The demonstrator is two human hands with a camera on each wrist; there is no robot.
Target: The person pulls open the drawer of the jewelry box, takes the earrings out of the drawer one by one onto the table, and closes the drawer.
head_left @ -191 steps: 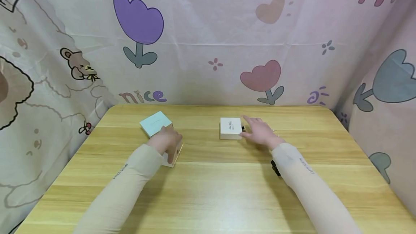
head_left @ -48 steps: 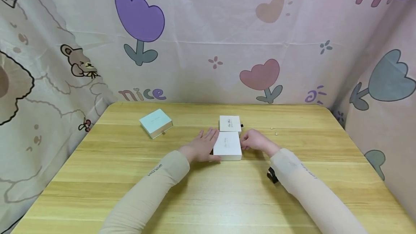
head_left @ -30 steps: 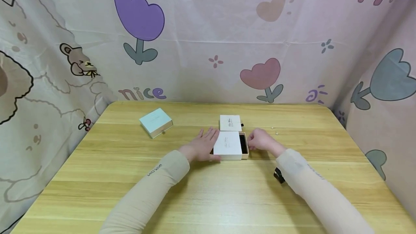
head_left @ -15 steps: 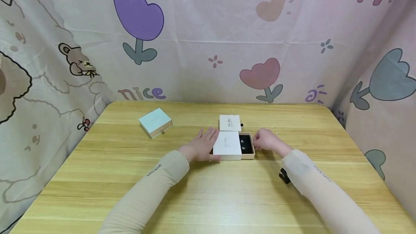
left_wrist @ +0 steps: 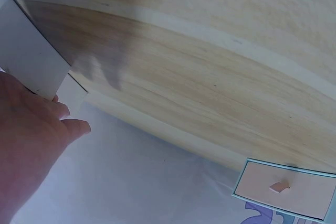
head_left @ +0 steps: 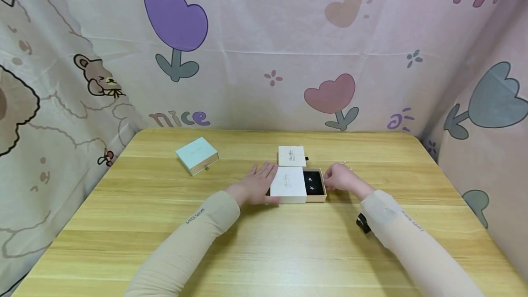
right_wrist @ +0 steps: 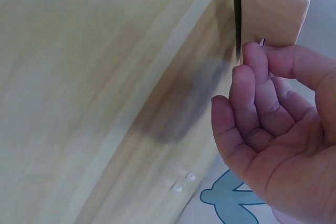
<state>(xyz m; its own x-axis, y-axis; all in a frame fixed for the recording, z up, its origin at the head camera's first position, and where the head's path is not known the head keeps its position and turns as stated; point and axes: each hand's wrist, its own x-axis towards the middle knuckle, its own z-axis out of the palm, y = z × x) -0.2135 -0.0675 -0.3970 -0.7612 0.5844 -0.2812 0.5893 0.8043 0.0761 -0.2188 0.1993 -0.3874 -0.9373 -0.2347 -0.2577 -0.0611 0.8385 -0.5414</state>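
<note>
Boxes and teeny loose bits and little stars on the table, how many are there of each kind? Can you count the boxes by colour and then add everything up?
White boxes: 2
Light blue box: 1
Star-shaped pieces: 2
Small loose pieces, too small to name: 2
Total: 7

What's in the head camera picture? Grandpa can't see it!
A person's right grip pinches at the end of an open drawer in a white box, with two star shapes inside; the left grip rests against the box. Another white box sits behind, a pale blue box farther left, on a wooden table.
</note>
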